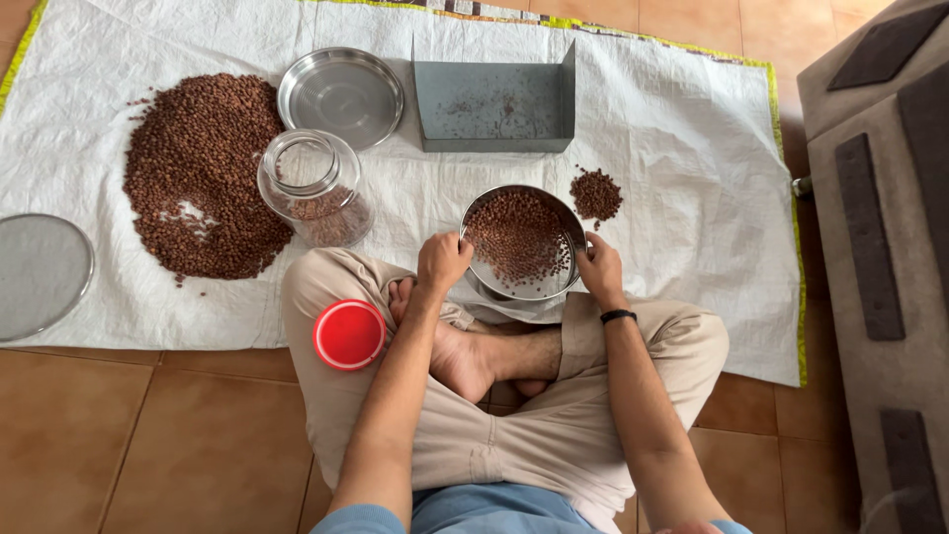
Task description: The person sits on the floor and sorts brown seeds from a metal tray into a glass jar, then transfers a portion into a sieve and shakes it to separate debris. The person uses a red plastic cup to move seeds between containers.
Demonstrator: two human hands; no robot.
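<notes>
The person sits cross-legged on a tiled floor at the near edge of a white sheet. All positions below refer to the steel pan.

Nearest the camera, both forearms extend toward the pan. A black band sits on the right wrist. A red lid rests on the left knee, near and to the left of the pan.

The left hand grips the pan's left rim, fingers curled over the edge. The right hand grips the right rim, fingers closed on it. The pan is held level just above the crossed legs, at the near edge of the sheet. It contains a layer of brown seeds; bare metal shows along its near side.

Just beyond the pan, to the right, lies a small heap of the same seeds. To the left of the pan a glass jar lies tilted on the sheet, mouth open; it appears to hold some seeds, though the glass makes this hard to confirm.

Farther left lies a large pile of seeds. At the far left edge sits a round sieve.

Beyond the pan stands a grey metal tray with raised sides, open toward the person. Left of the tray lies a steel plate.
</notes>
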